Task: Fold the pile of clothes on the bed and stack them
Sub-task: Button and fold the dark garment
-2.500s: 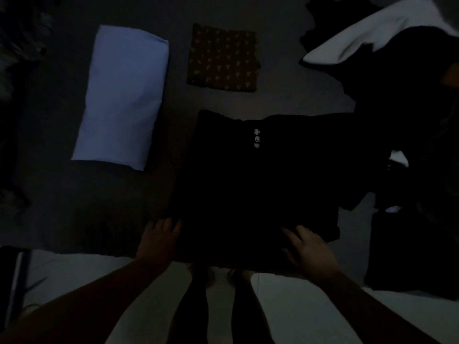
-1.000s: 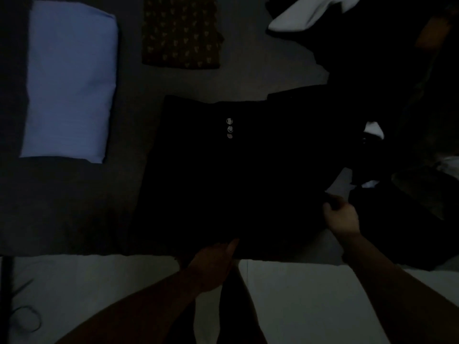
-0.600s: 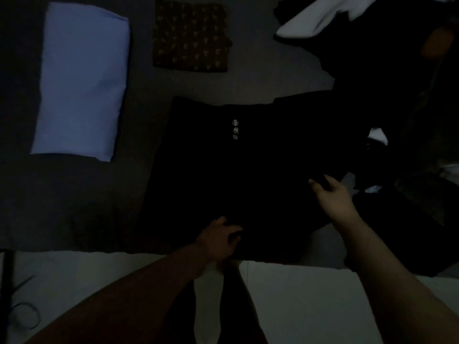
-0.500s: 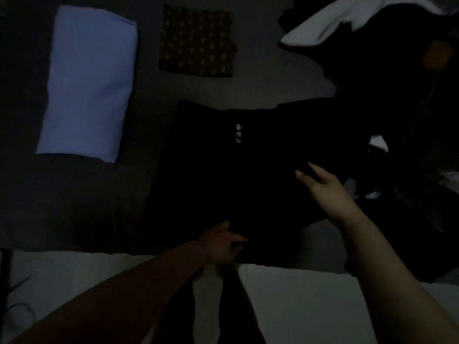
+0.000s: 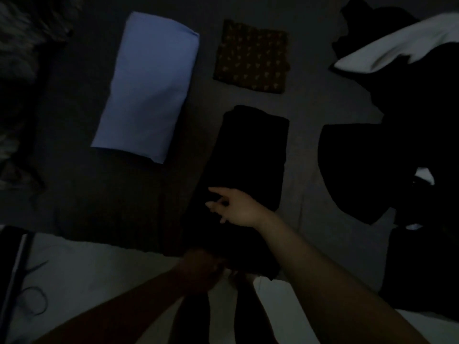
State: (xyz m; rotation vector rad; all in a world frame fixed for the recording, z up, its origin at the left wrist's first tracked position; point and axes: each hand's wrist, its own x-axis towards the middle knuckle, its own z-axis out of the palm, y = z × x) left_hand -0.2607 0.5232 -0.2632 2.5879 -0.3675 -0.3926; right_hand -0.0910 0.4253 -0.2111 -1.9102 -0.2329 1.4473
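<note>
The scene is very dim. A black garment (image 5: 250, 157) lies folded into a narrow strip on the grey bed (image 5: 308, 105). My right hand (image 5: 236, 206) rests on its near part with fingers spread, holding nothing. My left hand (image 5: 201, 269) is at the garment's near end by the bed edge; its grip is too dark to read. A folded light-blue garment (image 5: 146, 90) and a folded brown patterned garment (image 5: 252, 57) lie further back. A heap of dark clothes (image 5: 397, 157) with a white piece (image 5: 397, 48) fills the right.
The bed's front edge runs across the lower frame, with pale floor (image 5: 94, 274) below it. A dark cable (image 5: 29, 299) lies on the floor at the left. My legs stand below the bed edge at centre.
The black garment's right half has been folded over to the left, making a narrow strip and hiding the buttons. My right hand swept left across it. The left hand stayed at the near edge.
</note>
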